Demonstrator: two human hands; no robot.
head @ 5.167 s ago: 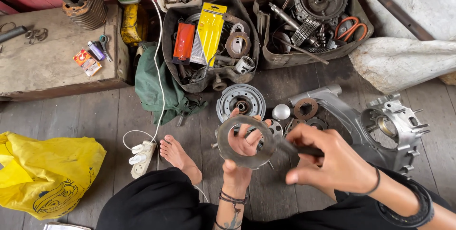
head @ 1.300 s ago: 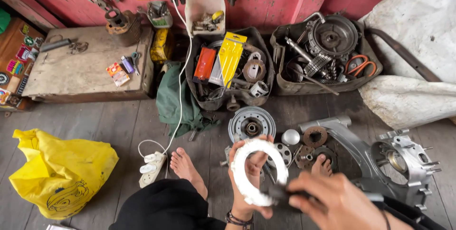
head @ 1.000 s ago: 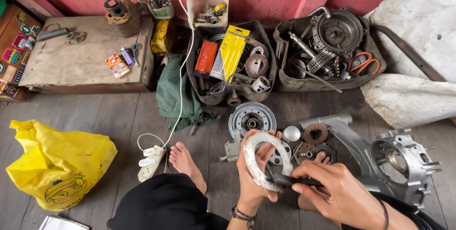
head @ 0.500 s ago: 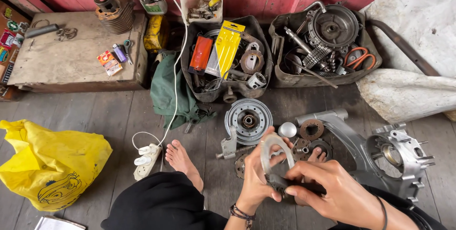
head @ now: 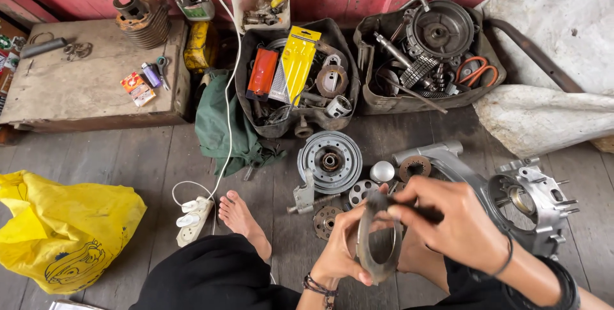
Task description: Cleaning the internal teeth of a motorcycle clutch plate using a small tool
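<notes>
Grey floorboards [head: 115, 150] run under me, with a red wall at the far edge. Far left sits a low wooden bench [head: 89, 86]; near left lies a yellow bag [head: 61, 227]. A white power strip [head: 192, 219] lies just left of my bare foot [head: 242, 219], and a green cloth [head: 224, 127] lies beyond it. Two tubs of parts [head: 300, 79] stand against the far wall, a ribbed drum [head: 330, 160] just in front of them.

Close in front of me I hold a grey metal ring [head: 378, 246], turned nearly edge-on, its long axis running near to far. My left hand [head: 342, 252] grips its left rim from below, fingers curled round it. My right hand [head: 451, 217] comes in from the right and pinches the far top edge; something dark sits under those fingers, but I cannot tell what. Both hands touch the ring. To the right, an engine casing [head: 527, 204] rests on the boards.
</notes>
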